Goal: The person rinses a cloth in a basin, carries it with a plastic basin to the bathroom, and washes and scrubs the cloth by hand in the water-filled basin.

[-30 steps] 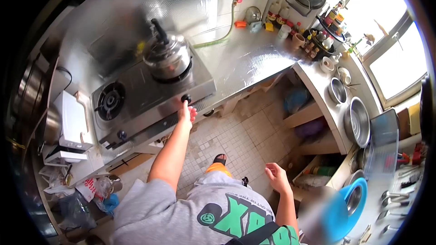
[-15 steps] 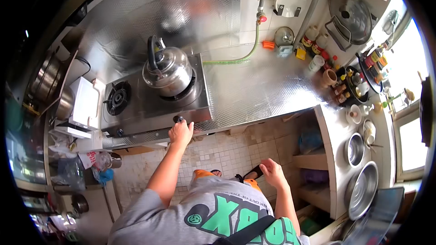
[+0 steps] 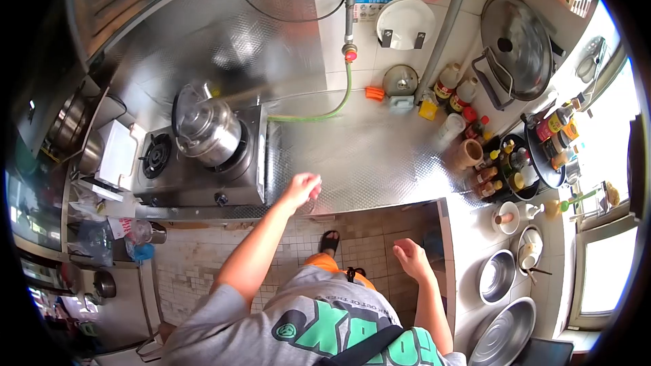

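My left hand hangs above the front edge of the steel counter, right of the gas stove. Its fingers are loosely curled in, with nothing visible in them. The nearest black stove knob is to its left, apart from it. A steel kettle with a black handle stands on the stove's right burner. My right hand hangs over the floor beside my body, fingers slightly bent and apart, touching nothing. Whether a flame burns under the kettle is hidden.
A green gas hose crosses the counter's back to a pipe. Sauce bottles and a brown jar crowd the right corner. Steel basins line the right ledge. The left burner sits beside a white box.
My left hand has let go of the right stove knob and moved right over the counter edge. The view has shifted to the right, and my feet have changed position.
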`<state>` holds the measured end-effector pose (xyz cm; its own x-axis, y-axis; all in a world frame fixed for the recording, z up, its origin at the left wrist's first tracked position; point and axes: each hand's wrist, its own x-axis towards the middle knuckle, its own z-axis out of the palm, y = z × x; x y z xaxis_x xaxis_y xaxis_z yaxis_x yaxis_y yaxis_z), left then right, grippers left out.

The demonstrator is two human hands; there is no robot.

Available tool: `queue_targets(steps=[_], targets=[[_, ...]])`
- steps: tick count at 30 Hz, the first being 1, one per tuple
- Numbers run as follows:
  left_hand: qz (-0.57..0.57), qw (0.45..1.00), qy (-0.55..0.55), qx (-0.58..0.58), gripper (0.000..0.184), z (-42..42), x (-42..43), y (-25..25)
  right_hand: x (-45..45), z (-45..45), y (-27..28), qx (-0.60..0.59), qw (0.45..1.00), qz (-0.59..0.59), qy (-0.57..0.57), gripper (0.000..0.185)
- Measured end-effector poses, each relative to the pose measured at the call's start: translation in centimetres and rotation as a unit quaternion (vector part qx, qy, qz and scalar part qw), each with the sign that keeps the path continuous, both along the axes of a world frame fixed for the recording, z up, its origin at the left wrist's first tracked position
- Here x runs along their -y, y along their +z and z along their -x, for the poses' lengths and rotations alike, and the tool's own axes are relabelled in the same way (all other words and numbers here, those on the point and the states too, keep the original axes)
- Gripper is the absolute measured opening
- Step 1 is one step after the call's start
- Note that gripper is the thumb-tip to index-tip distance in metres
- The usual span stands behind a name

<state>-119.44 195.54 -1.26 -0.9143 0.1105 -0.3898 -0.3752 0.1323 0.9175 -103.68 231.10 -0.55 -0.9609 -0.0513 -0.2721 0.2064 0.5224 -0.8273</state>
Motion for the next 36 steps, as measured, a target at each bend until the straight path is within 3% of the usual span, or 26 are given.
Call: queue_targets(steps=[6,12,16,20,23,26,27,28,30,33,34,35,36], targets=[[-0.324,0.939,0.102,0.047,0.03,19.5,-4.8,0.7,-1.8,2.1,-0.1,0.028,0.999,-0.008,-0.027,0.029],[-0.477,0.865,0.143,0.07,0.025,33.2,-8.9,2.8,-2.7,5.9,2.2,0.062,0.994,-0.018,-0.092,0.031],[-0.561,0.809,0.166,0.05,0.021,36.3,-9.9,0.3,-2.7,8.2,1.8,0.083,0.99,-0.023,-0.108,0.031],[-0.566,0.805,0.173,0.039,0.015,37.3,-9.8,-0.7,-1.5,10.6,2.1,0.072,0.992,-0.009,-0.104,0.029],[-0.538,0.819,0.199,0.006,0.013,37.3,-9.9,-1.0,-1.0,11.9,1.8,0.072,0.995,-0.002,-0.07,0.028],[-0.403,0.885,0.229,-0.05,0.017,37.8,-9.8,0.0,-0.9,13.0,1.8,0.041,0.999,-0.003,-0.016,0.026],[-0.124,0.942,0.287,-0.123,0.023,37.9,-10.1,0.5,-0.9,13.4,1.7,0.028,1.0,-0.008,0.009,0.025],[0.131,0.894,0.324,-0.28,0.027,37.7,-10.4,0.9,-1.0,13.7,1.7,0.016,1.0,-0.01,0.024,0.024],[0.205,0.893,0.286,-0.281,0.028,36.0,-10.4,3.3,-1.1,14.0,2.3,-0.003,0.998,-0.013,0.065,0.024],[0.193,0.951,0.172,-0.171,0.035,30.5,-10.2,3.6,-1.4,14.5,2.6,-0.001,0.99,-0.011,0.144,0.027],[0.159,0.972,0.108,-0.137,0.031,26.8,-10.1,4.1,-1.2,14.6,1.9,0.046,0.988,0.063,0.136,0.029],[0.183,0.961,0.077,-0.193,0.025,21.8,-10.7,4.5,-0.9,14.9,0.9,0.094,0.978,0.135,0.131,0.032],[0.137,0.966,0.025,-0.219,0.022,16.1,-11.2,6.9,-0.5,15.1,0.6,0.148,0.96,0.201,0.125,0.035]])
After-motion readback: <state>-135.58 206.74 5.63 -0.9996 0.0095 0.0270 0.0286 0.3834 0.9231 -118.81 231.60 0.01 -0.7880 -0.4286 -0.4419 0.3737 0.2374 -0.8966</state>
